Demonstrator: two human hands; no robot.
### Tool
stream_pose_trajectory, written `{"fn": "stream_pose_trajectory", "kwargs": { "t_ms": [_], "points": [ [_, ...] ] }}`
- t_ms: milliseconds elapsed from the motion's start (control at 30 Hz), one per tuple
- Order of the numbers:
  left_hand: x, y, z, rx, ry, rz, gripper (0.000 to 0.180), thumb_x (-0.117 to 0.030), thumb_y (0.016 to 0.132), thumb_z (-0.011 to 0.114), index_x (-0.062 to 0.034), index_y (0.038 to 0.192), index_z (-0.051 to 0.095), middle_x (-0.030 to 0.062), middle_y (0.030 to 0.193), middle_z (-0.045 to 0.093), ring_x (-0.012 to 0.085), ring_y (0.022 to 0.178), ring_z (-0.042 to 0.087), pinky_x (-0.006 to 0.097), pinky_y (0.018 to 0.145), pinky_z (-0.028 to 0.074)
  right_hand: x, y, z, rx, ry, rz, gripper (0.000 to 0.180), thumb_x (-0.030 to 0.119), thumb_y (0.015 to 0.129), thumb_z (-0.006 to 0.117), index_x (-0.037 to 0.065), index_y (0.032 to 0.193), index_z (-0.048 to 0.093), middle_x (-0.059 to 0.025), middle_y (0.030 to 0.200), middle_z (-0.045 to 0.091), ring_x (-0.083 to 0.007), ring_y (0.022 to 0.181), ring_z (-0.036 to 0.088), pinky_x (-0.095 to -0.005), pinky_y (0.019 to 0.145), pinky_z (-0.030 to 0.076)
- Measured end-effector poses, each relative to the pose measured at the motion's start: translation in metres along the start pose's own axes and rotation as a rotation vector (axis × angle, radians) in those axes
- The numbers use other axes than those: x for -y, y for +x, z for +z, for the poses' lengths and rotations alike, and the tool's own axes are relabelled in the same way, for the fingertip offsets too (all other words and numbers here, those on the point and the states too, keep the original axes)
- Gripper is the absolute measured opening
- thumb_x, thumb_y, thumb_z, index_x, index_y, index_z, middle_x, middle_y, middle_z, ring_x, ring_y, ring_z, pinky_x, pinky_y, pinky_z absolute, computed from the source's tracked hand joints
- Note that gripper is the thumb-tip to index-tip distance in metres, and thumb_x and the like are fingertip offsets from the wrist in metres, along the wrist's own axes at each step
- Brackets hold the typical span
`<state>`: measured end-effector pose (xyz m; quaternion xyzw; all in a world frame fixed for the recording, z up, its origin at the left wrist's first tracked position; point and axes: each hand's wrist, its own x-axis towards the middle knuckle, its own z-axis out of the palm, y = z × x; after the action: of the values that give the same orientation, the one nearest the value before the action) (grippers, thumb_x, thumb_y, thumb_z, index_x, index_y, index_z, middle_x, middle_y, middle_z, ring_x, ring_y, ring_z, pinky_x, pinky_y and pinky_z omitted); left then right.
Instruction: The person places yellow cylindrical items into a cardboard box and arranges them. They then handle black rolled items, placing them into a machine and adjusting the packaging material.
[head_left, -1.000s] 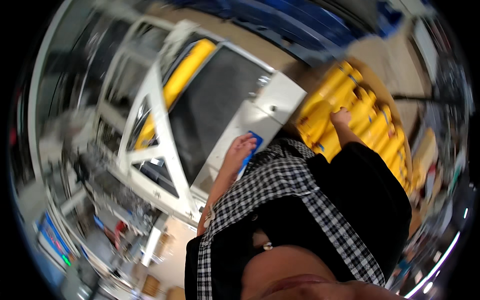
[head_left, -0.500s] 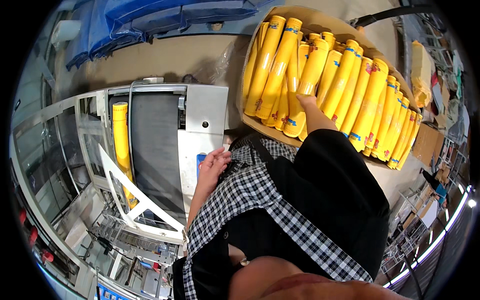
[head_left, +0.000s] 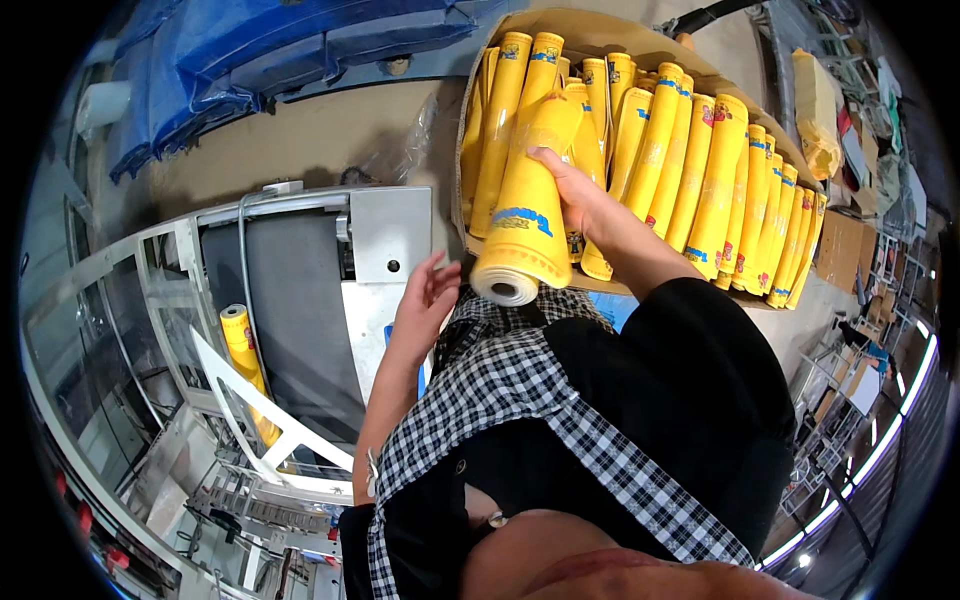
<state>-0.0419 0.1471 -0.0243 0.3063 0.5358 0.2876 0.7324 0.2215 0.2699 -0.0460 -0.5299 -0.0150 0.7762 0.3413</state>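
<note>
My right hand (head_left: 583, 202) grips a yellow film roll (head_left: 527, 215) and holds it lifted above the near edge of a big cardboard box (head_left: 465, 160). The roll's white hollow core end faces me. The box is packed with several more yellow rolls (head_left: 715, 180) lying side by side. My left hand (head_left: 425, 300) hangs open with fingers spread, just left of the lifted roll's end, over the grey metal plate (head_left: 390, 235) of a machine. It holds nothing.
A grey conveyor belt (head_left: 285, 310) runs through the white-framed machine on the left, with one yellow roll (head_left: 245, 355) lying beside it. Blue tarpaulin (head_left: 250, 50) lies at the top. Boxes and racks (head_left: 850, 250) crowd the right side.
My right hand has pulled a yellow roll out of the box and lifted it toward me. My left hand rose from the blue panel and opened. The view turned toward the box.
</note>
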Motion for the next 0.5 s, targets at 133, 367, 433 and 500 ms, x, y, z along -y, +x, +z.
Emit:
{"fn": "stream_pose_trajectory", "kwargs": {
  "t_ms": [133, 367, 433, 500],
  "points": [
    [-0.041, 0.023, 0.004, -0.050, 0.261, 0.497, 0.067, -0.007, 0.087, 0.066, -0.0048, 0.145, 0.033, 0.0194, 0.144, 0.042, 0.0270, 0.136, 0.039, 0.038, 0.110, 0.034, -0.016, -0.053, 0.085, 0.150, 0.056, 0.086, 0.054, 0.050, 0.091, 0.058, 0.004, 0.118, 0.054, -0.0086, 0.104, 0.066, -0.0210, 0.095, 0.066, -0.0345, 0.084, 0.055],
    [-0.037, 0.068, -0.053, -0.149, 0.050, 0.800, 0.044, -0.015, 0.089, 0.069, -0.0022, 0.127, 0.051, 0.0160, 0.122, 0.059, 0.0252, 0.107, 0.061, 0.033, 0.090, 0.052, -0.035, -0.042, 0.093, 0.599, -0.804, -0.316, 0.050, 0.051, 0.097, 0.049, 0.003, 0.106, 0.061, -0.0061, 0.090, 0.061, -0.0186, 0.082, 0.060, -0.0286, 0.072, 0.047],
    [-0.056, 0.042, -0.048, -0.797, 1.029, 1.013, 0.050, -0.018, 0.087, 0.072, -0.0031, 0.128, 0.048, 0.0152, 0.127, 0.055, 0.0268, 0.108, 0.060, 0.035, 0.090, 0.053, -0.024, -0.042, 0.102, 0.443, -1.322, -1.190, 0.042, 0.038, 0.085, 0.068, 0.002, 0.107, 0.061, -0.0128, 0.096, 0.057, -0.0292, 0.098, 0.055, -0.0414, 0.088, 0.043],
    [-0.085, 0.005, -0.005, -0.591, -0.434, 0.571, 0.050, -0.022, 0.086, 0.073, -0.0041, 0.126, 0.050, 0.0136, 0.122, 0.058, 0.0274, 0.107, 0.061, 0.039, 0.090, 0.055, -0.017, -0.044, 0.109, 0.251, -1.424, -1.553, 0.050, 0.032, 0.076, 0.074, 0.005, 0.115, 0.058, -0.0115, 0.100, 0.059, -0.0305, 0.102, 0.054, -0.0427, 0.092, 0.042]
  ]
}}
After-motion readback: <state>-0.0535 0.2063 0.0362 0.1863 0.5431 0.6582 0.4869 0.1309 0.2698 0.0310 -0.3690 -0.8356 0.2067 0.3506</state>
